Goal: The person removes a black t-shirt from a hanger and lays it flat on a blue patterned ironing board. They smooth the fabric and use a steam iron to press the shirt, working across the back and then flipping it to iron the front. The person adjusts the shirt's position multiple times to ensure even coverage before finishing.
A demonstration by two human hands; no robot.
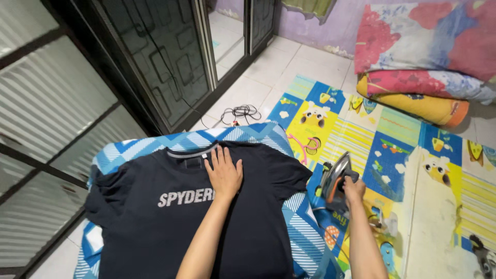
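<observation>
A dark navy t-shirt (155,217) with pale lettering across the chest lies spread over a blue and white patterned ironing pad (248,133). My left hand (223,173) rests flat on the shirt just below the collar, fingers spread. My right hand (353,188) grips the handle of a grey and orange clothes iron (335,180), which stands tilted on the floor mat to the right of the pad.
A colourful cartoon play mat (398,150) covers the floor on the right. Folded floral bedding (429,57) is stacked at the back right. A black cable (240,112) lies coiled on white tiles. Dark glass cabinet doors (160,57) stand on the left.
</observation>
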